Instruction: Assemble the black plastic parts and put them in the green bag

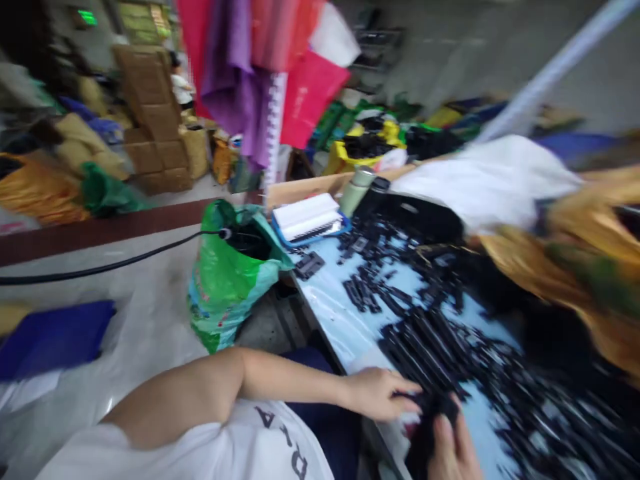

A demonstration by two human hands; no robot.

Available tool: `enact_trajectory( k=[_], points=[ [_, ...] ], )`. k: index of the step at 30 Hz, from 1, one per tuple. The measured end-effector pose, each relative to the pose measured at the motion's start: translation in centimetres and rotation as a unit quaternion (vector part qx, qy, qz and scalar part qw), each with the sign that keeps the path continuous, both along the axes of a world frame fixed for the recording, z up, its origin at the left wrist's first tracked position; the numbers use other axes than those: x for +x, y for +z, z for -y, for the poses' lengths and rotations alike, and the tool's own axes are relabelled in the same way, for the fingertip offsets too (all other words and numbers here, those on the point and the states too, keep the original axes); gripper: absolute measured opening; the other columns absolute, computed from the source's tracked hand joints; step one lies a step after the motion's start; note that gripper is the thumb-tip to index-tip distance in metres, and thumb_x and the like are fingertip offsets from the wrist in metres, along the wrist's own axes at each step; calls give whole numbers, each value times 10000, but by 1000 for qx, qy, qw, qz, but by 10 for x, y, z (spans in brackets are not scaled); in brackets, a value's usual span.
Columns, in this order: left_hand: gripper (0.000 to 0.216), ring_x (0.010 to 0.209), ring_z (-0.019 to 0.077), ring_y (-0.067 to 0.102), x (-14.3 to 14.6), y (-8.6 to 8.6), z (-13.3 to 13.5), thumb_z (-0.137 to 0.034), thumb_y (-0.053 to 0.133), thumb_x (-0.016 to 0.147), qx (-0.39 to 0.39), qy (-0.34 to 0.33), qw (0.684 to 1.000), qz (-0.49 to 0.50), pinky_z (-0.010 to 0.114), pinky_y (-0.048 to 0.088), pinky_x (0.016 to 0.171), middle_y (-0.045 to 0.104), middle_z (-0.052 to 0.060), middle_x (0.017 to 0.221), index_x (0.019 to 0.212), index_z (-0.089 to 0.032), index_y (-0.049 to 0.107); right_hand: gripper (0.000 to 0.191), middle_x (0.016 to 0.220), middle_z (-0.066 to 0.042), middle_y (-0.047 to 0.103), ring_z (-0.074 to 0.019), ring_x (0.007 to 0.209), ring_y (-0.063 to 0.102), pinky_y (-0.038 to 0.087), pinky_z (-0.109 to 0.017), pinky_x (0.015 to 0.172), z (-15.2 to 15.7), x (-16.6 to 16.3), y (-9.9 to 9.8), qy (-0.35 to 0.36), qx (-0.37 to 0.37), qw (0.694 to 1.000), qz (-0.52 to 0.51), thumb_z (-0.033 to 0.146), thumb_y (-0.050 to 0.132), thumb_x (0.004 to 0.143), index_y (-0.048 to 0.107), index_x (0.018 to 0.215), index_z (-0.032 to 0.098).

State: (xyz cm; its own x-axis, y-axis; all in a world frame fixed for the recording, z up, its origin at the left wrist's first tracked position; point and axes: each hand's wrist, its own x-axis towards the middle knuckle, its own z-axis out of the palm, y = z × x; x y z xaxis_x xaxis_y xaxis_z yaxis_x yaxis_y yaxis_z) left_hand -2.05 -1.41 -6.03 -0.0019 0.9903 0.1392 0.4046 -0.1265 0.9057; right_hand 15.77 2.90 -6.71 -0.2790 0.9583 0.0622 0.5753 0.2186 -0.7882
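Note:
My left hand (383, 393) reaches across the near edge of a light blue table (330, 300), fingers curled around a bundle of black plastic strips (425, 400) from a large pile. My right hand (453, 450) comes up from the bottom edge and grips the same dark bundle from below, thumb on top. The pile of black strips (440, 333) covers much of the tabletop. The picture is smeared by motion.
A green sack (225, 280) stands open at the table's far left corner, with a black cable (125, 260) running into it. A white stack in a blue tray (307, 217) and a pale green bottle (356, 188) sit at the back. White and yellow sacks lie on the right.

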Motion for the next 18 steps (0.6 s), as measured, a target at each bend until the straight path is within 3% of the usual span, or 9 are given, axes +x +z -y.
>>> enact_trajectory(
  k=[2, 7, 14, 18],
  points=[
    [385, 1018, 202, 603, 1, 11, 3, -279, 528, 858, -1, 31, 999, 16, 309, 461, 927, 651, 114, 1098, 1202, -116, 582, 668, 919, -71, 663, -204, 585, 632, 554, -374, 541, 6, -16, 11, 14, -80, 994, -76, 551, 462, 822, 322, 1417, 281],
    [322, 958, 189, 602, -6, 34, -10, -231, 512, 855, 46, -21, 999, 15, 323, 474, 889, 661, 83, 1015, 1148, -158, 622, 642, 909, -40, 645, -96, 535, 547, 533, -279, 553, 1, -23, 38, 8, -79, 975, -209, 500, 540, 804, 420, 1365, 213],
    [325, 870, 157, 600, 10, 43, -21, -265, 494, 878, 110, -75, 991, 3, 290, 482, 812, 627, 65, 924, 1169, -172, 605, 565, 743, 12, 585, -72, 515, 535, 520, -236, 504, 2, 1, 43, 22, -96, 960, -262, 454, 510, 841, 427, 1361, 249],
    [333, 882, 157, 591, 16, 41, -20, -271, 475, 892, 123, -57, 990, -40, 286, 472, 806, 613, 67, 951, 1192, -182, 586, 546, 879, -16, 612, -53, 526, 522, 521, -223, 519, 4, 13, 42, 55, -71, 971, -223, 418, 529, 843, 435, 1355, 252]
  ],
)
